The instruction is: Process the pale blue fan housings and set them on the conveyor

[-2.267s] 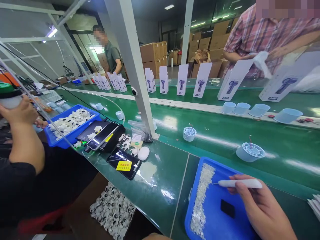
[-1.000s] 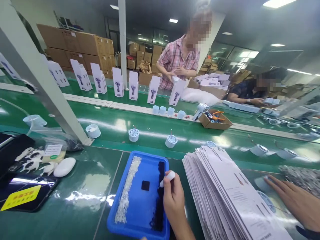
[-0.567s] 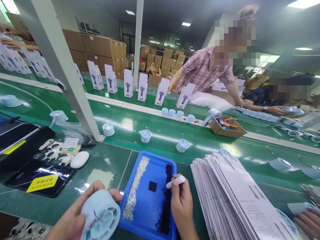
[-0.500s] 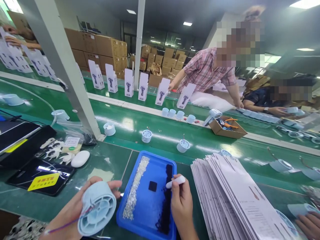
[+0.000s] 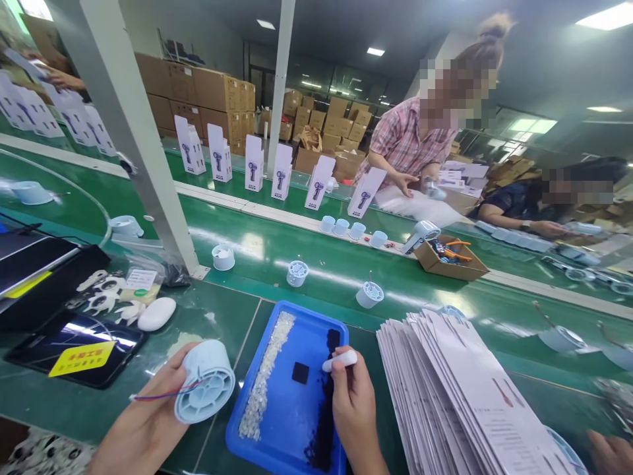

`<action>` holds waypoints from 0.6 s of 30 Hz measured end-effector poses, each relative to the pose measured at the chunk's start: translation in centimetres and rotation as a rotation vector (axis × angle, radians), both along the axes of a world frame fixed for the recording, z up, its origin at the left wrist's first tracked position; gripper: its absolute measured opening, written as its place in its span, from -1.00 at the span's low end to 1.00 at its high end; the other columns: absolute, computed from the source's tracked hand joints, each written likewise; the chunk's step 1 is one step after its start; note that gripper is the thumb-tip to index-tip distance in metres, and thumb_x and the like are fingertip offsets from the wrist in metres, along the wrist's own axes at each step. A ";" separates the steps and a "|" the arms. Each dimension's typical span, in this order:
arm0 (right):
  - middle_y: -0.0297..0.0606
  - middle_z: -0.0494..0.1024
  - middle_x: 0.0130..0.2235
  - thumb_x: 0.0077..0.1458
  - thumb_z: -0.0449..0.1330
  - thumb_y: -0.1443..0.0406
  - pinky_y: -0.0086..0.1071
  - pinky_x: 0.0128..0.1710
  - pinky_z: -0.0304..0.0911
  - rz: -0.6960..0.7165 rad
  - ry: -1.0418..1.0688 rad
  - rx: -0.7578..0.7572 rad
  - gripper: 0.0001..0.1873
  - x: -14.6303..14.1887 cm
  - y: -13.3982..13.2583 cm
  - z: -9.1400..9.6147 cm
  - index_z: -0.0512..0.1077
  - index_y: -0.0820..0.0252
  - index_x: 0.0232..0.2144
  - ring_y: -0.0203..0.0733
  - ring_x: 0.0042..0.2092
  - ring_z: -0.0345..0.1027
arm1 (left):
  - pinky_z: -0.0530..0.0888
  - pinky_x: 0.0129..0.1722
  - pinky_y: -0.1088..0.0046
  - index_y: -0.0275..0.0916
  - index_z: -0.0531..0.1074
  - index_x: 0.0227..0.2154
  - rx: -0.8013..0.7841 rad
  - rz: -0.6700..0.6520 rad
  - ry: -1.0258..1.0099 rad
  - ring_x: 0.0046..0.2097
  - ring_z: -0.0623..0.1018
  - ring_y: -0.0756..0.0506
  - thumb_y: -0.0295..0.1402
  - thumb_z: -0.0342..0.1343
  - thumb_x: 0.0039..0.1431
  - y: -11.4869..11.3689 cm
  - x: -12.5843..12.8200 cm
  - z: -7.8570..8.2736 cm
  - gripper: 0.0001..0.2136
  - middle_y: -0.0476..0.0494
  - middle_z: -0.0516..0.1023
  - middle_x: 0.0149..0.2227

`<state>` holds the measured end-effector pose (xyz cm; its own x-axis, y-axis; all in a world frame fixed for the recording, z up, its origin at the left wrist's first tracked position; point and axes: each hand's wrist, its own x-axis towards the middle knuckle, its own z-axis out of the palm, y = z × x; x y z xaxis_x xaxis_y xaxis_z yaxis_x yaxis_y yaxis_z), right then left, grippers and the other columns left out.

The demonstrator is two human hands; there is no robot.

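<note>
My left hand is closed around a light blue round plastic housing, its spoked face turned toward the camera and thin red and blue wires trailing left from it. Between the thumb and fingers of my right hand is a short white stick-like tool, its rounded tip over the heap of small black pieces. Those pieces lie along the right side of a blue tray. Small clear-white pieces line the tray's left side, and a black square sits in the middle.
A stack of printed sheets stands right of the tray. More blue housings sit on the green conveyor. White boxes line its far side, near a carton of tools. A metal post rises at left. Co-workers sit opposite.
My left hand has raised the housing slightly and moved it right. The white tool has shifted a little left. Housings on the conveyor have moved right. The co-worker opposite has drawn both hands together.
</note>
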<state>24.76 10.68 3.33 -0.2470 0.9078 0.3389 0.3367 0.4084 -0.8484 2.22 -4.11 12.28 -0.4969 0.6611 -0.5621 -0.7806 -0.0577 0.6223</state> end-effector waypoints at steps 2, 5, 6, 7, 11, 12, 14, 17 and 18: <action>-0.22 0.52 -0.25 0.30 0.03 0.13 -0.32 -0.26 0.32 0.025 -0.026 0.042 -0.77 -0.2 0.0 0.3 0.38 0.12 -0.18 -0.12 -0.24 0.44 | 0.61 -0.21 0.42 -0.16 0.60 -0.20 0.008 0.038 0.013 -0.10 0.60 -0.26 -0.34 0.40 -0.13 0.1 0.1 0.0 -0.66 -0.11 0.65 -0.23; -0.24 0.52 -0.29 0.30 0.02 0.13 -0.34 -0.30 0.33 0.080 -0.074 0.055 -0.77 -0.4 0.1 1.1 0.38 0.11 -0.21 -0.13 -0.29 0.45 | 0.60 -0.25 0.49 -0.17 0.62 -0.25 0.021 0.028 0.044 -0.21 0.62 -0.20 -0.37 0.47 -0.22 0.5 0.1 -0.2 -0.64 -0.10 0.64 -0.28; -0.25 0.52 -0.29 0.30 0.02 0.13 -0.34 -0.30 0.33 0.092 -0.084 0.052 -0.77 -0.6 0.2 1.4 0.39 0.11 -0.21 -0.13 -0.30 0.44 | 0.60 -0.29 0.50 -0.19 0.62 -0.27 0.027 0.016 0.060 -0.25 0.62 -0.18 -0.37 0.49 -0.25 0.7 0.0 -0.3 -0.63 -0.10 0.64 -0.30; -0.25 0.52 -0.30 0.30 0.02 0.13 -0.35 -0.30 0.33 0.097 -0.082 0.052 -0.77 -0.7 0.2 1.7 0.39 0.11 -0.20 -0.14 -0.30 0.44 | 0.60 -0.31 0.50 -0.21 0.63 -0.28 0.033 0.005 0.074 -0.28 0.61 -0.16 -0.37 0.50 -0.28 0.9 -0.1 -0.4 -0.62 -0.11 0.64 -0.32; -0.30 0.51 -0.33 0.29 0.05 0.15 -0.42 -0.33 0.34 0.162 -0.017 0.042 -0.80 -1.5 -0.1 3.0 0.40 0.10 -0.26 -0.19 -0.33 0.44 | 0.58 -0.33 0.52 -0.23 0.63 -0.29 0.077 -0.019 0.079 -0.33 0.59 -0.10 -0.39 0.51 -0.27 2.1 -0.1 -0.4 -0.63 -0.10 0.63 -0.35; -0.31 0.50 -0.36 0.28 0.07 0.14 -0.43 -0.36 0.34 0.198 -0.010 0.017 -0.79 -1.8 -0.4 3.3 0.40 0.10 -0.29 -0.20 -0.36 0.43 | 0.57 -0.32 0.52 -0.23 0.63 -0.30 0.089 -0.027 0.073 -0.33 0.59 -0.09 -0.40 0.51 -0.26 2.4 0.0 -0.4 -0.64 -0.09 0.62 -0.37; -0.30 0.50 -0.37 0.25 0.11 0.13 -0.41 -0.38 0.35 0.208 0.029 -0.041 -0.79 -2.3 -1.3 3.9 0.42 0.11 -0.31 -0.19 -0.37 0.43 | 0.55 -0.33 0.52 -0.24 0.62 -0.31 0.119 -0.037 0.081 -0.34 0.56 -0.07 -0.40 0.51 -0.24 2.9 0.4 -0.1 -0.67 -0.07 0.59 -0.41; -0.22 0.49 -0.20 0.24 0.16 0.16 -0.33 -0.30 0.42 0.078 0.281 -0.062 -0.86 -3.0 -3.3 5.0 0.39 0.06 -0.21 -0.11 -0.23 0.48 | 0.51 -0.36 0.54 -0.26 0.58 -0.35 0.179 -0.058 0.156 -0.37 0.50 -0.03 -0.33 0.45 -0.10 3.6 1.3 0.4 -0.76 -0.06 0.53 -0.43; -0.21 0.47 -0.17 0.24 0.17 0.18 -0.30 -0.29 0.45 0.057 0.381 -0.056 -0.87 -3.1 -3.9 5.4 0.37 0.04 -0.18 -0.09 -0.20 0.49 | 0.50 -0.36 0.54 -0.27 0.56 -0.38 0.195 -0.073 0.185 -0.36 0.48 -0.02 -0.31 0.42 -0.05 3.7 1.6 0.6 -0.79 -0.06 0.51 -0.42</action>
<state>21.63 6.74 8.75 -0.1640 0.9158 0.3666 -0.0285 0.3671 -0.9298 3.77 -0.37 12.84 -0.5268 0.7855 -0.3248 -0.6610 -0.1383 0.7376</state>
